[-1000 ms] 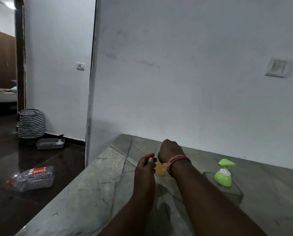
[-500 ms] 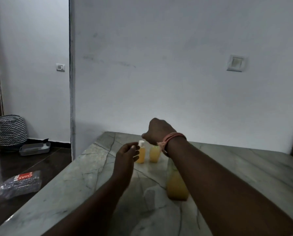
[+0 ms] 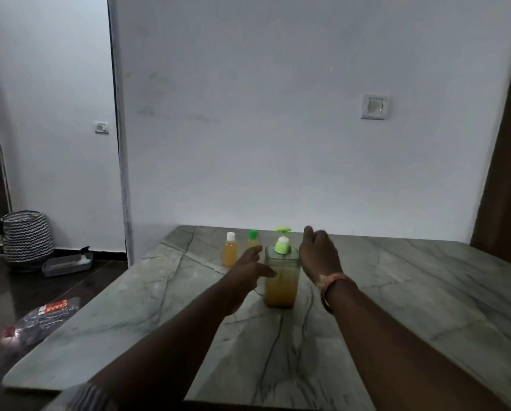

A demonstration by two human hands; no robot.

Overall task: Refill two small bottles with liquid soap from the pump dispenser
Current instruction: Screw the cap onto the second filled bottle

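the pump dispenser [image 3: 281,277] stands mid-counter toward the far edge of the counter [image 3: 396,292], both small bottles [image 3: 230,253] capped just behind it. left hand [image 3: 248,269] and right hand [image 3: 318,253] flank it, relaxed, holding nothing. a careless reach could topple the light bottles.

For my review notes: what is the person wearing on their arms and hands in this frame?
Both forearms are bare and neither hand is gloved. The right hand has a band of pinkish-orange thread wound round the wrist, with a darker band just behind it. The left hand shows no wristband or ring. At the bottom edge, a striped sleeve shows on the left arm.
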